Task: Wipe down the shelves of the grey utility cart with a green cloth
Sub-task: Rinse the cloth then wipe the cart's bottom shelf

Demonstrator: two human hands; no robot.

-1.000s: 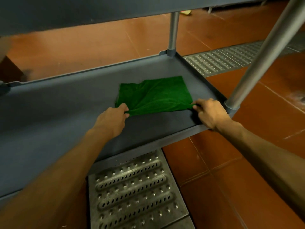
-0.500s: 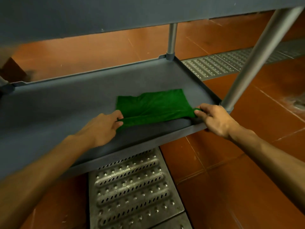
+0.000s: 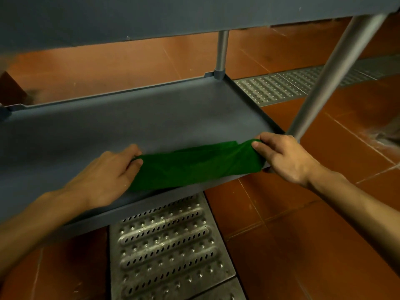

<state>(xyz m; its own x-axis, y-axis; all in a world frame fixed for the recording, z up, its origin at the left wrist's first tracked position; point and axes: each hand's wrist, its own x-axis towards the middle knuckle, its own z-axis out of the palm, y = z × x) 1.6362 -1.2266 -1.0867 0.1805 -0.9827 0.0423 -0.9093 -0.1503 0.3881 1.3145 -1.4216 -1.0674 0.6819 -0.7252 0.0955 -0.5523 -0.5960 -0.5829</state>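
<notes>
I hold the green cloth [image 3: 194,165] stretched between my two hands at the front edge of the grey cart's lower shelf [image 3: 129,126]. My left hand [image 3: 106,174] has its fingers curled round the cloth's left end and sits over the shelf surface. My right hand [image 3: 281,156] pinches the right end between thumb and fingers, just beside the near metal post [image 3: 337,68] at the shelf's front right corner. The cloth is gathered into a long, creased band lying along the front rim. The upper shelf [image 3: 151,16] fills the top of my view, and a far post [image 3: 223,50] stands at the back corner. Below the shelf, a perforated metal grate [image 3: 168,245] lies in the red tile floor [image 3: 281,224].
</notes>
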